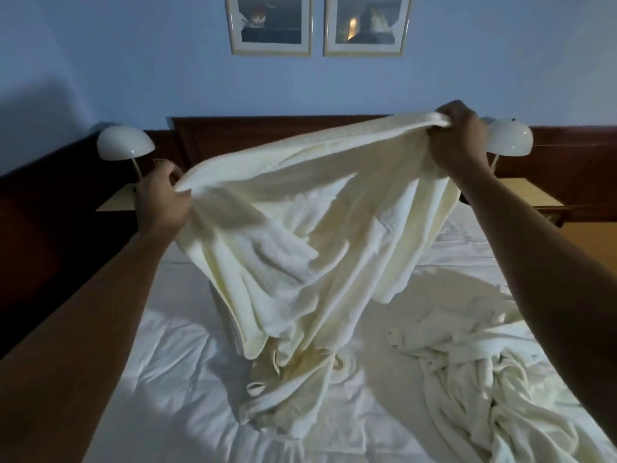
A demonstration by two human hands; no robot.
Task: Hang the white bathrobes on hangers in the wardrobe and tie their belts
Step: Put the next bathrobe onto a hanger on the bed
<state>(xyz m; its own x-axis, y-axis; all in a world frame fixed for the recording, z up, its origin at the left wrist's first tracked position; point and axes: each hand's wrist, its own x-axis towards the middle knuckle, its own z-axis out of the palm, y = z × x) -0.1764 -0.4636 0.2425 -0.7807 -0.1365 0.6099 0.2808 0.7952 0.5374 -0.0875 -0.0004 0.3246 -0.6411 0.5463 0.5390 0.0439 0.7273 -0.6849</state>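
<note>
I hold a white bathrobe [310,235] spread out above the bed. My left hand [160,198] grips its upper edge at the left, lower down. My right hand [460,138] grips the same edge at the right, raised higher. The robe hangs between them in folds, and its lower end lies bunched on the sheet. A belt loop or belt end [255,389] shows near the bottom. A second white bathrobe [484,372] lies crumpled on the bed at the right. No hanger and no wardrobe are in view.
The bed [173,379] has a rumpled white sheet and a dark wooden headboard [267,132]. A domed lamp stands at each side, one at left [125,142] and one at right [509,137]. Two framed pictures [317,25] hang on the blue wall.
</note>
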